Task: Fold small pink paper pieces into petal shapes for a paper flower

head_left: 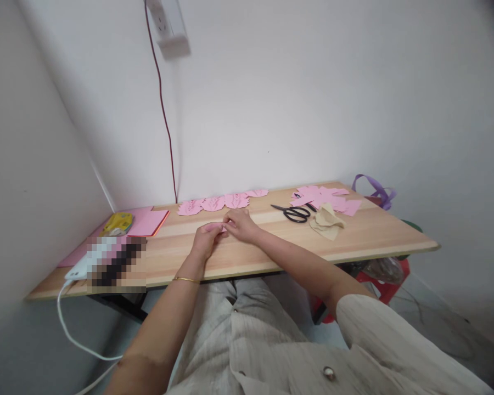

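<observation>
A small piece of pink paper (214, 225) is held between my two hands above the middle of the wooden table. My left hand (205, 239) pinches its left side with the fingers closed. On its right end, my right hand (239, 224) also closes in a pinch, fingertips against the paper. Most of the piece is covered by my fingers, so its full shape is hidden. Just behind my hands, several pink paper cutouts (213, 203) with darker markings lie in a row along the wall.
Black-handled scissors (295, 213) lie right of my hands, beside a crumpled beige cloth (327, 221) and a heap of pink paper scraps (323, 196). Pink sheets (148, 223), a yellow packet (118, 223) and a white device (80, 267) with a cable occupy the table's left end.
</observation>
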Demonstrator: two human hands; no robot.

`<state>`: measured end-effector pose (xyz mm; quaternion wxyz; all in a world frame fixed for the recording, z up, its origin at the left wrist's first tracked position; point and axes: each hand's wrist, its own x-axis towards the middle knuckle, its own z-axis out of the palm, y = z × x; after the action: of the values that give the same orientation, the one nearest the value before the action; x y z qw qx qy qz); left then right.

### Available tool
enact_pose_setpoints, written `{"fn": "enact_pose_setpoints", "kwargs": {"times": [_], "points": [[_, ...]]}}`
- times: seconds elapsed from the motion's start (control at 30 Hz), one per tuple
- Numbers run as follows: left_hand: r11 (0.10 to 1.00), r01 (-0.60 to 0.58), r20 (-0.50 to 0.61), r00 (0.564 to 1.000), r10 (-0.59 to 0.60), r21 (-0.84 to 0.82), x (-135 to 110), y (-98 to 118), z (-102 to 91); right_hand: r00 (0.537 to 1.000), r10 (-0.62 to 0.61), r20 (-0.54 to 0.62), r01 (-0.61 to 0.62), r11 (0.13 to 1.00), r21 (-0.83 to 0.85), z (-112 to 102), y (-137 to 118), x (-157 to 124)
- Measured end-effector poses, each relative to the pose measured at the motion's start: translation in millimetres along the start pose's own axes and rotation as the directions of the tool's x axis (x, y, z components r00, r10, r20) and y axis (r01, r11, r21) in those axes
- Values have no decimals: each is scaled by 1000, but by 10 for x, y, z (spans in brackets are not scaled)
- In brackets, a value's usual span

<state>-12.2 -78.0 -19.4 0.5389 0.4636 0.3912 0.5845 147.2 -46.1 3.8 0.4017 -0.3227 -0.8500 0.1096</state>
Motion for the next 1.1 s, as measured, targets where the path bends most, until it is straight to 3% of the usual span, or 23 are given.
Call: {"fn": "enact_pose_setpoints", "kwargs": {"times": [0.13,0.37,0.53,0.93,1.1], "points": [[1000,9,-27,1000,-9,12,-3,4,16,991,110,72,-124,967,223,13,49,16],[999,41,-18,999,-41,-14,-1,21,17,959,231,165,-284,779,559,27,142,42],[998,53,-53,997,-52,15,6,5,16,961,223,166,-278,768,577,60,156,40],[998,27,-23,999,-26,53,19,-34,20,947,260,190,-322,741,589,140,160,20],[997,-9,9,1000,8,74,6,-26,31,955,251,158,-296,788,540,152,139,23]]}}
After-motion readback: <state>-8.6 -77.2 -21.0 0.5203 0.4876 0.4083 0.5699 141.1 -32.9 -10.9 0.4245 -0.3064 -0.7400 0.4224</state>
